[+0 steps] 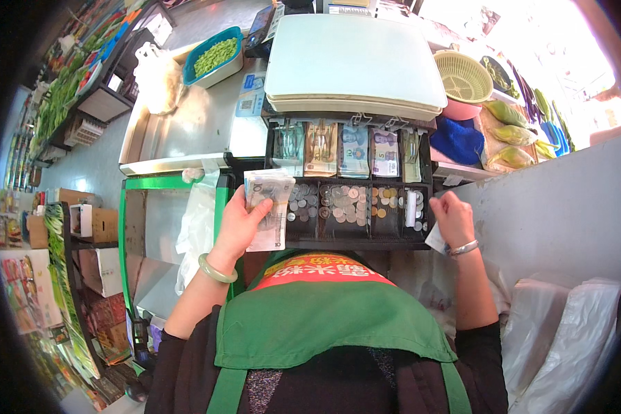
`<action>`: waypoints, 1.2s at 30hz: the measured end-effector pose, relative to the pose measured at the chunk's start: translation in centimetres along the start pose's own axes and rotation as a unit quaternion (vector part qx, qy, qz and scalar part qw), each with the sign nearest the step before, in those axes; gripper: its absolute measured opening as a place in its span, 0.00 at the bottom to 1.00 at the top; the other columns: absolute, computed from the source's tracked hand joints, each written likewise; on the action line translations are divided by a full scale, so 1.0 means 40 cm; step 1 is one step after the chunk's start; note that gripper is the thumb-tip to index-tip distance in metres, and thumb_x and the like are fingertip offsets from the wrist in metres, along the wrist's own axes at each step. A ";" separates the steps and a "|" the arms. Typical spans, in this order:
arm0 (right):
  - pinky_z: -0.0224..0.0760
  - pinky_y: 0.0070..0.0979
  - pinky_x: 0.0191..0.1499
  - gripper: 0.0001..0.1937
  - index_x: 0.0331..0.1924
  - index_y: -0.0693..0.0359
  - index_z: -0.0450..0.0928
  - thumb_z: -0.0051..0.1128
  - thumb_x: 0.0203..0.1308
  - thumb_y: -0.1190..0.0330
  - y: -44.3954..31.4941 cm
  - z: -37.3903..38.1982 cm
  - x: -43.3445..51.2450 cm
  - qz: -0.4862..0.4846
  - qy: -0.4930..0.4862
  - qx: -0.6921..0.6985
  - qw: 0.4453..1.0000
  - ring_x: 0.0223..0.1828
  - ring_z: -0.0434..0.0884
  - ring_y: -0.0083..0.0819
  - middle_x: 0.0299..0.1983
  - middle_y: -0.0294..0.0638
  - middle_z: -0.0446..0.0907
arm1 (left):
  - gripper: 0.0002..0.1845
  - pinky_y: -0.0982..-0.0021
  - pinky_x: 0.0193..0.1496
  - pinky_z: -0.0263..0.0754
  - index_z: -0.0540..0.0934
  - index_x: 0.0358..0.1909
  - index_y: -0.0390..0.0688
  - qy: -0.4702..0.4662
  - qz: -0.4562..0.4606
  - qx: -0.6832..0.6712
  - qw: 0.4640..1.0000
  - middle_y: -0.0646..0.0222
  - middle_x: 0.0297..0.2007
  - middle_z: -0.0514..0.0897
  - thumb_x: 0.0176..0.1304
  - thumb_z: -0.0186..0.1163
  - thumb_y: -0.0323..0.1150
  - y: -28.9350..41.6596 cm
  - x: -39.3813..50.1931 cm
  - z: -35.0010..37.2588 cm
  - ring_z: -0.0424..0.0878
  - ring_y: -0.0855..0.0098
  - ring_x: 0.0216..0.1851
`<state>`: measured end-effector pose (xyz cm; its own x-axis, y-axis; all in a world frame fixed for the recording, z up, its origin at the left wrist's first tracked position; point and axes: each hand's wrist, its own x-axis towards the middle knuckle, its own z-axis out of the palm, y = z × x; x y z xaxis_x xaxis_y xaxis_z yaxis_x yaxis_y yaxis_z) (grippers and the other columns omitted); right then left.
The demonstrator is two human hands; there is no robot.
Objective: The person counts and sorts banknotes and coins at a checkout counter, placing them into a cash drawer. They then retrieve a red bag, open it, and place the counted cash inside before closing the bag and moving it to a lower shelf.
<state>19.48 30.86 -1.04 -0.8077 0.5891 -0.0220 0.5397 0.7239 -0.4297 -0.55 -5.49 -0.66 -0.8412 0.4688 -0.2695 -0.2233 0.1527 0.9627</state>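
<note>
My left hand (240,220) grips a stack of banknotes (270,227), thumb across the front, over the left edge of the open cash drawer (344,241). Curled at the drawer's right front corner is my right hand (453,220), with a pale piece of paper (435,239) poking out below the fingers; whether it is a banknote I cannot tell. Banknotes (354,150) lie sorted in the drawer's back compartments under wire clips. Coins (345,204) fill parts of the front compartments, and a white roll (411,209) stands among those at the right.
Above the drawer sits a wide white scale platform (354,59). A teal basin of green beans (216,56) and a plastic bag (159,77) rest on the metal counter at left. On the right are a sieve basket (463,76), corn (511,135), a blue cloth (456,141) and a grey panel (543,217).
</note>
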 end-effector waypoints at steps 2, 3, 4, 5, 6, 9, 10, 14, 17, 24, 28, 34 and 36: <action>0.68 0.31 0.30 0.15 0.28 0.65 0.76 0.55 0.64 0.60 -0.024 -0.019 0.039 0.001 0.035 0.132 0.991 0.23 0.76 0.35 0.20 0.43 0.77 | 0.18 0.71 0.53 0.73 0.71 0.54 0.35 -0.019 -0.018 -0.062 0.998 0.65 0.48 0.81 0.64 0.60 0.28 0.007 -0.009 0.003 0.78 0.75 0.48; 0.66 0.28 0.29 0.16 0.29 0.65 0.77 0.53 0.66 0.60 -0.039 -0.021 0.061 0.012 0.042 0.209 0.977 0.23 0.74 0.29 0.19 0.40 0.76 | 0.18 0.71 0.53 0.73 0.71 0.54 0.35 -0.025 -0.030 -0.098 0.994 0.65 0.48 0.80 0.64 0.60 0.28 0.008 -0.013 0.006 0.78 0.75 0.48; 0.65 0.25 0.30 0.16 0.29 0.65 0.78 0.51 0.67 0.61 -0.059 -0.006 0.084 0.019 0.026 0.297 0.954 0.24 0.73 0.25 0.21 0.37 0.76 | 0.17 0.71 0.52 0.73 0.71 0.53 0.35 -0.028 -0.038 -0.117 0.992 0.65 0.48 0.80 0.64 0.60 0.28 0.008 -0.018 0.010 0.78 0.75 0.48; 0.64 0.23 0.30 0.16 0.29 0.66 0.78 0.50 0.68 0.61 -0.081 0.015 0.106 0.050 0.014 0.371 0.927 0.26 0.72 0.21 0.22 0.34 0.76 | 0.17 0.70 0.52 0.73 0.71 0.53 0.35 -0.027 -0.051 -0.139 0.989 0.65 0.48 0.80 0.64 0.60 0.27 0.004 -0.021 0.015 0.78 0.75 0.48; 0.63 0.21 0.31 0.16 0.30 0.66 0.78 0.49 0.69 0.62 -0.105 0.040 0.123 0.102 -0.019 0.426 0.899 0.27 0.72 0.22 0.26 0.33 0.76 | 0.17 0.70 0.52 0.73 0.71 0.52 0.35 -0.025 -0.063 -0.161 0.985 0.65 0.48 0.80 0.63 0.60 0.27 -0.002 -0.023 0.020 0.78 0.75 0.48; 0.63 0.22 0.30 0.14 0.32 0.64 0.78 0.48 0.69 0.63 -0.170 0.106 0.162 0.168 -0.075 0.546 0.817 0.25 0.70 0.22 0.25 0.33 0.74 | 0.17 0.70 0.52 0.73 0.71 0.51 0.34 -0.016 0.000 -0.102 0.995 0.64 0.46 0.81 0.62 0.61 0.28 -0.027 0.006 0.041 0.78 0.75 0.46; 0.64 0.23 0.30 0.14 0.33 0.64 0.78 0.49 0.68 0.62 -0.186 0.117 0.180 0.226 -0.092 0.548 0.800 0.25 0.70 0.23 0.25 0.34 0.74 | 0.19 0.69 0.52 0.73 0.71 0.51 0.33 -0.001 0.009 -0.036 0.999 0.63 0.45 0.81 0.60 0.63 0.29 -0.035 0.026 0.047 0.79 0.74 0.46; 0.65 0.28 0.25 0.14 0.34 0.63 0.76 0.50 0.66 0.59 -0.245 0.174 0.207 0.291 -0.135 0.618 0.718 0.23 0.72 0.29 0.26 0.39 0.73 | 0.31 0.65 0.52 0.74 0.67 0.58 0.32 0.007 0.017 0.171 0.985 0.54 0.43 0.81 0.56 0.67 0.33 -0.058 0.077 0.085 0.80 0.61 0.45; 0.61 0.28 0.21 0.16 0.39 0.64 0.73 0.46 0.68 0.56 -0.270 0.194 0.208 0.322 -0.152 0.666 0.655 0.19 0.68 0.28 0.25 0.40 0.69 | 0.35 0.59 0.55 0.72 0.63 0.62 0.34 0.071 0.186 0.323 0.925 0.48 0.47 0.77 0.54 0.67 0.33 -0.038 0.055 0.108 0.77 0.52 0.49; 0.61 0.28 0.23 0.17 0.42 0.61 0.70 0.44 0.69 0.54 -0.378 0.216 0.151 0.376 -0.088 0.720 0.576 0.21 0.66 0.28 0.26 0.36 0.67 | 0.23 0.66 0.45 0.74 0.76 0.51 0.36 -0.118 0.250 0.152 0.949 0.58 0.43 0.80 0.57 0.67 0.36 0.049 0.008 0.212 0.80 0.64 0.43; 0.68 0.27 0.35 0.10 0.36 0.62 0.72 0.50 0.66 0.62 -0.399 0.234 0.142 0.302 0.007 0.806 0.509 0.30 0.71 0.28 0.29 0.35 0.72 | 0.12 0.71 0.32 0.73 0.82 0.41 0.34 -0.014 0.117 0.128 0.985 0.64 0.24 0.82 0.63 0.60 0.33 0.024 0.069 0.222 0.79 0.70 0.25; 0.70 0.24 0.37 0.07 0.37 0.64 0.78 0.49 0.63 0.71 -0.299 0.257 0.218 0.076 0.008 0.500 0.862 0.33 0.76 0.28 0.31 0.37 0.78 | 0.08 0.79 0.34 0.72 0.76 0.42 0.35 -0.011 0.114 0.039 0.993 0.73 0.29 0.81 0.67 0.55 0.30 -0.030 0.130 0.209 0.75 0.82 0.28; 0.71 0.25 0.41 0.07 0.38 0.62 0.81 0.53 0.60 0.71 -0.253 0.257 0.251 -0.049 -0.033 0.315 0.947 0.39 0.81 0.32 0.36 0.44 0.82 | 0.11 0.77 0.32 0.70 0.76 0.46 0.34 0.017 0.106 0.140 0.984 0.71 0.28 0.82 0.63 0.58 0.29 -0.024 0.163 0.181 0.76 0.82 0.28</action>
<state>3.48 25.74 -6.20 -0.8711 0.4911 -0.0017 0.2296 0.4042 -0.8854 -2.27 3.70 -3.50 -0.8712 0.4876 -0.0574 0.0996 0.2901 0.9518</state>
